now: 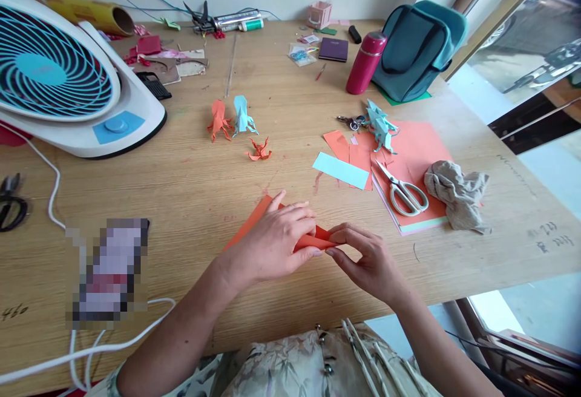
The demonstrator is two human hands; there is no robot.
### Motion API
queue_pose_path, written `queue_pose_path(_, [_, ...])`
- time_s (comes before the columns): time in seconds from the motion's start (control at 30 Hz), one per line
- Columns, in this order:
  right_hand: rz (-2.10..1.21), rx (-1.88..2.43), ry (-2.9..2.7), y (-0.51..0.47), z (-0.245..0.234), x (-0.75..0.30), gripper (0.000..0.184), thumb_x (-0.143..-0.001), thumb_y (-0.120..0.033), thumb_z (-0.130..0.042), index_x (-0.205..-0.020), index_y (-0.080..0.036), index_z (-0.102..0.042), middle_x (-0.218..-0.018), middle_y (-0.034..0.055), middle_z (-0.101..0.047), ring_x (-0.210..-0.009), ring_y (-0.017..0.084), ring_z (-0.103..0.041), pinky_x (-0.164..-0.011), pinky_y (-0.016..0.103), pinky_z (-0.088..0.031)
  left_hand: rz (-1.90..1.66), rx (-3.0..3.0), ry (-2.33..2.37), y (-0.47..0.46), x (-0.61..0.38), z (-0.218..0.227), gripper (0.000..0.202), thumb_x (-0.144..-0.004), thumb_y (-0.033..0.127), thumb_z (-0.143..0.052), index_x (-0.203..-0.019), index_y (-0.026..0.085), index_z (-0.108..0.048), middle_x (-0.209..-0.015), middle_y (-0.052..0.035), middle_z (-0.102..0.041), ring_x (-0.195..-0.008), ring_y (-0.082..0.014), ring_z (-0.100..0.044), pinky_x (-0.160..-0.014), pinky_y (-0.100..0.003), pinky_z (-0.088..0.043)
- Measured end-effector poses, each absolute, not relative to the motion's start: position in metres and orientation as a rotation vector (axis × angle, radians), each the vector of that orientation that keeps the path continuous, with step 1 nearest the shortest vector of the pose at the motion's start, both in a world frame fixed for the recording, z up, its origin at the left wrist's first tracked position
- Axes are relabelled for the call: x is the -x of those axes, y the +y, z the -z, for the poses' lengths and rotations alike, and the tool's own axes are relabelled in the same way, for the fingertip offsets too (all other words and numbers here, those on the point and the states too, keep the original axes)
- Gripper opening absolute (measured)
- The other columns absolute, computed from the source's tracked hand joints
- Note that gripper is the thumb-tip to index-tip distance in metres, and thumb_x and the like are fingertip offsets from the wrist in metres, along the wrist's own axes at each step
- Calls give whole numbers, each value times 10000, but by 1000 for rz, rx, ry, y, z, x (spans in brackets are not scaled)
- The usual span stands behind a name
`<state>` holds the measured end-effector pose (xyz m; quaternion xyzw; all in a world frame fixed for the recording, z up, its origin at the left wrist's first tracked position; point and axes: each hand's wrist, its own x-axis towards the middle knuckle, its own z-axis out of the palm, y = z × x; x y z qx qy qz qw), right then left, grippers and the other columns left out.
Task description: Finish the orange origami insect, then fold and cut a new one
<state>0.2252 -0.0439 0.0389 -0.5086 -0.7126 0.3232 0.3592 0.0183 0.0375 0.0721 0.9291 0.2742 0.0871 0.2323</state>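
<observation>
a fold seems to be in the making in a vivid orange sheet of thin paper [252, 218], which is held just in from the middle of the near edge of the pale, wood-grained tabletop [177, 194]. the paper is grasped between the thumb and fingers of the left hand [284, 235], whose palm is laid across it, while its pointed right end is pinched between the thumb and fingertips of the right hand [365, 258]; whether the fold lies flat cannot be told, as much of the sheet is covered. for the next move, it is judged, the layers need to be lined up at the pinched end and steadied from the left, so that the fold is not skewed. toward the far edge, room is bounded by a small, spiky, folded orange paper figure [259, 151]; toward the right edge, by a pale-blue rectangular paper strip [340, 170] and then by white-handled metal scissors [394, 181]. leftward, wood is shown as far as a blurred, dark-edged, phone-like slab [113, 270], with a loose white cable [91, 353] curved toward the near-left corner. little depth is left between the right hand and the near edge.
</observation>
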Motion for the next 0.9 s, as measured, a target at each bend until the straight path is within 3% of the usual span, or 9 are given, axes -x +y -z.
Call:
queue_pose_path(0.07, [-832, 1282, -1860, -44, -42, -227, 106, -982, -272, -565, -952, -213, -647, -971, 60, -703, -861, 169, -660, -762, 305, -514, -149, -2493, 721, 42, -18, -79, 110, -922, 308, -637, -880, 205, -640, -1000, -9, -718, -1007, -203, -673, -1189, -560, -246])
queue_pose_path(0.13, [-851, 1270, -1829, -42, -42, -228, 111, -981, -282, -567, -948, -217, -651, -968, 61, -706, -873, 176, -667, -776, 315, -525, -128, -2473, 720, 45, -18, -85, 116, -914, 280, -639, -827, 205, -629, -884, 17, -683, -855, -164, -651, -1132, -495, -332])
queue_pose_path(0.23, [-944, 1257, -1625, -36, -35, -227, 119, -960, -329, -611, -1005, -225, -645, -976, 58, -697, -896, 182, -673, -810, 320, -551, -189, -2471, 767, 46, -19, -89, 146, -914, 266, -637, -786, 201, -615, -880, 1, -646, -863, -174, -614, -935, -371, -457])
queue_pose_path(0.33, [-1103, 1212, -1341, -23, -25, -225, 280, -906, -417, -683, -1112, -237, -623, -1069, 73, -679, -904, 180, -673, -800, 317, -571, -217, -2425, 865, 45, -20, -90, 128, -933, 250, -618, -814, 203, -616, -899, -5, -621, -826, -163, -605, -734, -287, -469])
queue_pose_path(0.43, [-1292, 1166, -1185, -7, -19, -222, 375, -852, -506, -720, -1098, -232, -649, -957, 54, -697, -813, 173, -664, -748, 317, -566, -267, -2426, 978, 43, -23, -88, 98, -928, 214, -629, -834, 198, -606, -911, -3, -613, -790, -152, -607, -692, -275, -458])
queue_pose_path(0.53, [-1386, 1126, -1142, 4, -16, -220, 364, -816, -561, -731, -898, -209, -688, -772, 20, -675, -727, 163, -632, -718, 313, -541, -314, -2461, 1041, 40, -27, -86, 111, -927, 194, -633, -825, 192, -588, -906, -3, -613, -800, -155, -611, -698, -282, -461])
queue_pose_path(0.63, [-1398, 1094, -1102, 9, -13, -221, 357, -805, -551, -743, -767, -202, -680, -737, 12, -658, -712, 154, -609, -702, 300, -517, -315, -2525, 1104, 37, -33, -83, 122, -929, 199, -634, -821, 192, -579, -901, -10, -618, -808, -169, -610, -701, -303, -467])
queue_pose_path(0.9, [-1460, 1055, -1066, 8, -12, -226, 278, -830, -510, -733, -889, -239, -744, -872, 24, -714, -842, 185, -663, -795, 322, -543, -314, -2673, 1183, 27, -45, -79, 75, -930, 196, -616, -868, 196, -574, -839, -17, -614, -741, -188, -597, -648, -334, -443])
